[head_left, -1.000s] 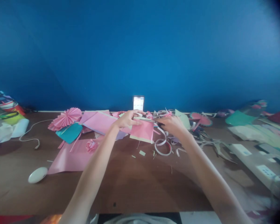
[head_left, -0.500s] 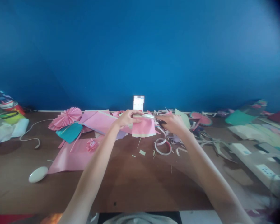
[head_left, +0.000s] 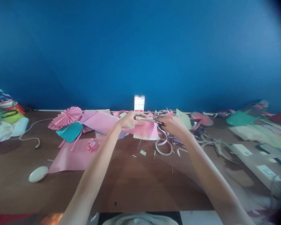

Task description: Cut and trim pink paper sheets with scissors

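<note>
Near the back of the table, my left hand (head_left: 129, 120) pinches the top of a small pink paper piece (head_left: 146, 130) with a pale edge. The paper hangs down toward the tabletop, its upper edge folded or rolled over. My right hand (head_left: 170, 123) is closed at the paper's right side, round what looks like scissors (head_left: 162, 123). Only a bit of their dark handle shows, and the blades are hard to make out. Just below my right hand lies a curled white paper strip (head_left: 164, 153).
A phone (head_left: 139, 104) stands upright at the wall. To the left are a pleated pink fan (head_left: 69, 117), a teal paper piece (head_left: 70, 132), a pink paper flower (head_left: 92, 145) and a white oval object (head_left: 38, 174). At right lies a power strip (head_left: 253, 161). Paper scraps (head_left: 143, 152) lie in front.
The pink paper has tipped and shifted slightly right, its lower edge now wider and a little lower. Both hands stay at its top, with the right hand moved a little.
</note>
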Action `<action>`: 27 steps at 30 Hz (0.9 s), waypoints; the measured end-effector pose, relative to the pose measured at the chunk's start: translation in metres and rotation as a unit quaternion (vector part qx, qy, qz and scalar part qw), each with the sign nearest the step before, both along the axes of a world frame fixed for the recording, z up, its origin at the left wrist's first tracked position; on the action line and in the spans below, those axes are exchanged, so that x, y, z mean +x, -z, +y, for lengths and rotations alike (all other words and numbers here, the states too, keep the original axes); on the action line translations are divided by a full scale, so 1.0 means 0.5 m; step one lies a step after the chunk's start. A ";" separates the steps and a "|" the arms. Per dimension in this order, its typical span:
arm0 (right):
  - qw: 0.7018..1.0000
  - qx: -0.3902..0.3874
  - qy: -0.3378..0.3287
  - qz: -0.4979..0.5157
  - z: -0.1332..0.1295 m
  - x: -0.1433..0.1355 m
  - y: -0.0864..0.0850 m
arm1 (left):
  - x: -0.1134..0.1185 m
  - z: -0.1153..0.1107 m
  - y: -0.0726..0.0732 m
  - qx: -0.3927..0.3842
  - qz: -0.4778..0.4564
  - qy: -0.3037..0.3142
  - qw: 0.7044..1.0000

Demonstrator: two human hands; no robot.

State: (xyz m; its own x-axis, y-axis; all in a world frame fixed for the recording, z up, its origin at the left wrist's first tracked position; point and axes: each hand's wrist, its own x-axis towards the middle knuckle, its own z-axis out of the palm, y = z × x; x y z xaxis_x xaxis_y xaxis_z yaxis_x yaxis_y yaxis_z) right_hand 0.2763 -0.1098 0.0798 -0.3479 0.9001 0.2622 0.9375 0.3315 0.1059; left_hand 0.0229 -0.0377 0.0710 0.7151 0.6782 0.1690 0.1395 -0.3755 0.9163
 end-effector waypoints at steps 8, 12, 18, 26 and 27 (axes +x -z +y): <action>0.999 -0.008 0.018 -0.045 0.003 -0.003 -0.001 | 0.001 0.006 0.005 0.011 0.007 0.006 1.000; 0.998 -0.010 0.020 -0.057 0.002 -0.004 -0.003 | 0.001 0.010 0.007 0.010 0.015 0.008 1.000; 0.997 -0.005 0.026 -0.068 0.000 -0.007 -0.007 | 0.001 0.004 0.004 -0.024 -0.024 0.008 0.999; 0.998 0.026 0.025 -0.050 -0.006 -0.001 -0.005 | -0.006 -0.007 -0.006 -0.040 -0.037 -0.023 0.998; 0.998 0.027 0.025 -0.049 -0.006 0.000 -0.004 | -0.006 -0.006 -0.005 -0.038 -0.031 -0.028 0.998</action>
State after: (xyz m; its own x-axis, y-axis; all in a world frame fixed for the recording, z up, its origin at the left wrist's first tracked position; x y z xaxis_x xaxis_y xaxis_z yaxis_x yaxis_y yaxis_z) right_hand 0.2765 -0.1126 0.0819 -0.3292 0.9025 0.2777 0.9369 0.2755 0.2153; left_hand 0.0196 -0.0408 0.0735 0.6648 0.7299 0.1590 0.1003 -0.2982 0.9492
